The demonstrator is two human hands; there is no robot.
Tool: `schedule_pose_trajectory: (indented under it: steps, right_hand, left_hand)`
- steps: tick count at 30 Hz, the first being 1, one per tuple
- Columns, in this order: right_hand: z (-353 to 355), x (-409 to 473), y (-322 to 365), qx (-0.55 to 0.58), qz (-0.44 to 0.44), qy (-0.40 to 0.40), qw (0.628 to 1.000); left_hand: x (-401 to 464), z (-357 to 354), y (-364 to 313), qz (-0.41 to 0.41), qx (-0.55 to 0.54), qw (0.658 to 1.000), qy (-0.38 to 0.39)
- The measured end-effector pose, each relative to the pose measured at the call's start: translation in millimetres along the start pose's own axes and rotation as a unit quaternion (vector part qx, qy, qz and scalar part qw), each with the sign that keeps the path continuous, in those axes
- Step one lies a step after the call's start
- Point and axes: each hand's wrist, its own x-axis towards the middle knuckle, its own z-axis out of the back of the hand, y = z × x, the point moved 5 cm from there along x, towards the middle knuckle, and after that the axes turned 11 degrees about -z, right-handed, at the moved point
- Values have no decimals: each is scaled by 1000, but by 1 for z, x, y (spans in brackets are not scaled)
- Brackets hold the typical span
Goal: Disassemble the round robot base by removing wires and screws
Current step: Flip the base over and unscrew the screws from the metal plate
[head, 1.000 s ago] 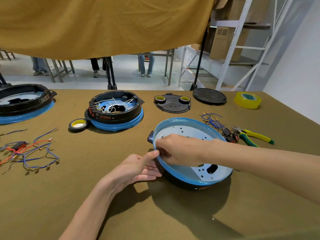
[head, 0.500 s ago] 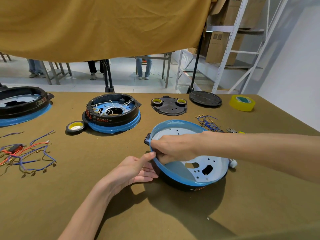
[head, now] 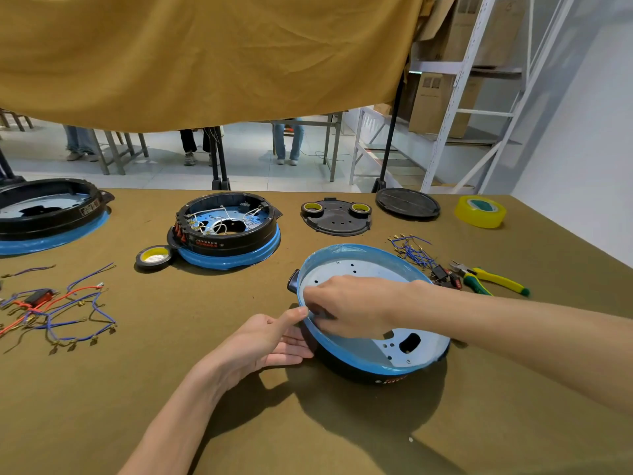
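On the desk (head: 102, 389), toward its right half and a little nearer the front edge than the back, sitting tilted — the round robot base (head: 371, 359), blue rim up, perforated plate showing inside, no wires visible in it. Reaching across that rim from the right, the right hand (head: 349, 303), fingers curled down at the near-left inner edge and seemingly pinching something small and dark; what exactly, cannot tell. Bracing from outside, the left hand (head: 265, 341), fingers lying straight against the black wall, thumb pressing the rim — grasping nothing.

Judging the step as freeing a last piece at the rim: worth keeping the left palm firm against the wall to stop the tilted shell rocking, and pulling straight, not twisting. Lying well right near the desk's right edge, the cutters (head: 493, 277), beside loose blue wires (head: 412, 250).

Compared with half a second back: hands gripping the same spot, base barely shifting, cutters coming back into sight past the right forearm.
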Motion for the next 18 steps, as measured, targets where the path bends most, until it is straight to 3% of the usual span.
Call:
schedule_pose_trajectory:
  steps: [14,18]
  right_hand:
    - [22,5,5,-62,41,40,996]
    - [17,-6,-8,31,16,9,999]
  left_hand:
    - [-1,-3,-3,2,-7,1000,-19]
    - [-2,-2,-3,-3,-15,1000,-21]
